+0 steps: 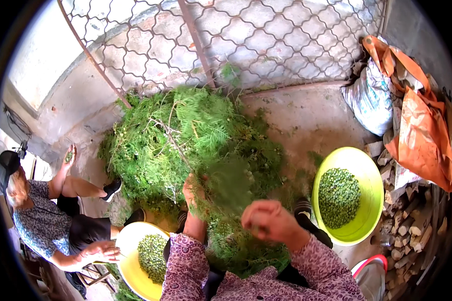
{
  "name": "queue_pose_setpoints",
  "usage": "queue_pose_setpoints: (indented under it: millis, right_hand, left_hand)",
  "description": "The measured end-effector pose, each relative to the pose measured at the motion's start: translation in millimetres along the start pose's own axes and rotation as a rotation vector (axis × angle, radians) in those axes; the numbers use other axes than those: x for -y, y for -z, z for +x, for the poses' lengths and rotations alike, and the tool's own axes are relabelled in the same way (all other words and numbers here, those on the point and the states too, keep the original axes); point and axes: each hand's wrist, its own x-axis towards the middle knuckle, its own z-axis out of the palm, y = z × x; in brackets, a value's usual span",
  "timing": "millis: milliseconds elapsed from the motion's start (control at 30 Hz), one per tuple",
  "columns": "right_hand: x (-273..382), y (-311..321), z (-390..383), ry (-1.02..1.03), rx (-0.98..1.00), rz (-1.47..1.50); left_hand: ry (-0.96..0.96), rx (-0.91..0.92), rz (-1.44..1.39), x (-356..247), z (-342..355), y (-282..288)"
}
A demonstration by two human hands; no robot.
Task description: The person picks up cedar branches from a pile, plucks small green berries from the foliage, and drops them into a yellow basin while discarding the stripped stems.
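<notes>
A large heap of feathery green cut branches [155, 140] lies on the floor in front of me. My left hand [196, 195] is closed round a leafy branch [178, 150] at the near side of the heap, partly hidden by foliage. My right hand [268, 223] is closed just right of the blurred sprigs, its fingers curled on something I cannot make out. A yellow basin [128, 241] with small green berries [152, 256] stands at my lower left. A yellow-green basin [366, 200] holding more berries [339, 198] stands to my right, beside my foot.
A seated co-worker [55, 226] at left has one hand raised with small green bits in it. A metal lattice gate [286, 40] leans along the back wall. At right lie a white sack [366, 100], orange sacks [417, 140], stacked firewood [409, 226] and a red-rimmed container [374, 261].
</notes>
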Motion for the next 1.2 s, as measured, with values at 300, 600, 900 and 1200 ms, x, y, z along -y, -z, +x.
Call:
queue_pose_setpoints:
  millis: [300, 600, 900, 1200]
  right_hand:
    - [-8, 16, 4, -0.032, -0.067, 0.131]
    - [-41, 1, 27, 0.153, -0.094, -0.618]
    - [-23, -6, 19, 0.328, 0.109, -0.871]
    - [-13, 3, 17, -0.044, 0.089, 0.208]
  left_hand:
    - [0.070, 0.589, -0.512, 21, 20, 37]
    - [0.164, 0.273, -0.329, 2, 6, 40]
    - [-0.005, 0.550, -0.507, -9, 7, 41]
    - [0.017, 0.123, -0.173, -7, -4, 24]
